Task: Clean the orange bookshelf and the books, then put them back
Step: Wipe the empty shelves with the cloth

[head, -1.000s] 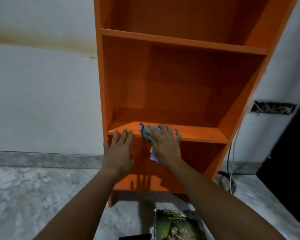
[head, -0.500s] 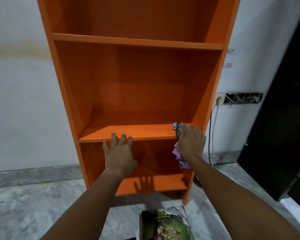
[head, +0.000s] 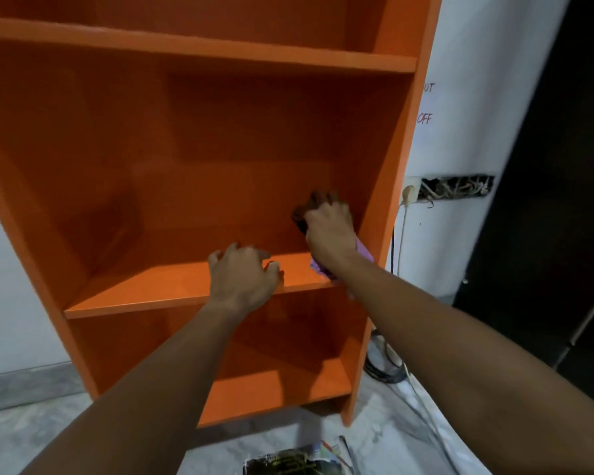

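The orange bookshelf (head: 158, 166) fills most of the view, and the shelves I can see hold no books. My right hand (head: 330, 231) is deep in the right rear corner of the middle compartment, shut on a purple-grey cloth (head: 364, 253) pressed against the back panel. My left hand (head: 242, 277) rests with curled fingers on the front edge of the middle shelf board (head: 134, 296). A stack of books (head: 288, 464) with a dark green cover lies on the floor at the bottom edge.
Marble floor (head: 31, 437) spreads below the shelf. Right of the shelf, a white wall carries a socket with a plug (head: 408, 193) and cables (head: 388, 365) coiled on the floor. A dark door or cabinet (head: 546, 200) stands at the far right.
My right hand slid the cloth from the left of the shelf's front edge to the right, then back into the rear right corner. The left hand stayed on the shelf edge.
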Motion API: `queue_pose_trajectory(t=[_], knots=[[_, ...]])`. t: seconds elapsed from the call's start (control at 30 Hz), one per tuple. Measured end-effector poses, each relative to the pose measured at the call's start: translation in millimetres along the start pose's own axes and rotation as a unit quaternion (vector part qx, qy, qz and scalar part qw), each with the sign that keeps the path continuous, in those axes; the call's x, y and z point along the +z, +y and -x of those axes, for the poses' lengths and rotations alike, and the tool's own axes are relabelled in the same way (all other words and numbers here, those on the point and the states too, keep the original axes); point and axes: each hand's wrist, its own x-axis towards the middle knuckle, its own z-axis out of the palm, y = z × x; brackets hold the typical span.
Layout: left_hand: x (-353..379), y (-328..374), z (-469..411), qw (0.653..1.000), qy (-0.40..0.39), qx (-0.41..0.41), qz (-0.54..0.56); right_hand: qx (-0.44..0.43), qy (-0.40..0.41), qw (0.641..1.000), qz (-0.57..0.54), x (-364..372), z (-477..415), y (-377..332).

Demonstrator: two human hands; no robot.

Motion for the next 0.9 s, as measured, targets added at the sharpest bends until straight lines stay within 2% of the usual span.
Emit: queue_pose_trajectory(t=[0.1,0.17,0.23,0.37,0.47,0.53,0.57,0.63,0.73,0.8,0.9], knots=[[22,-2,-2,0.999,0.035,0.006,-0.024,0.008,-0.098,0.994,0.052,25,-23,17],[34,-2,2,0.995,0.061,0.015,-0.079,0.006,-0.188,0.974,0.128,44,-31,25],[37,-1,6,0.99,0.077,0.016,-0.116,0.001,-0.236,0.955,0.18,50,-43,25],[39,-3,3,0.988,0.074,0.016,-0.131,0.01,-0.306,0.943,0.128,55,-54,18],[35,-3,5,0.992,0.066,0.019,-0.108,0.026,-0.287,0.955,0.069,46,-33,20],[31,-5,7,0.995,0.057,0.033,-0.078,0.031,-0.232,0.972,0.032,30,-10,18],[29,-7,7,0.996,0.051,0.047,-0.055,0.025,-0.205,0.977,0.053,24,-1,16],[22,-10,9,0.996,0.041,0.073,0.013,0.04,-0.202,0.977,0.062,4,21,12],[10,-21,28,0.994,0.041,0.083,0.066,0.102,-0.176,0.976,0.08,-8,56,6],[8,-31,51,0.997,0.021,0.074,0.029,0.111,-0.158,0.978,0.078,-14,81,-3],[6,-47,89,0.994,-0.022,0.041,-0.099,0.129,-0.156,0.979,-0.024,-28,105,-20]])
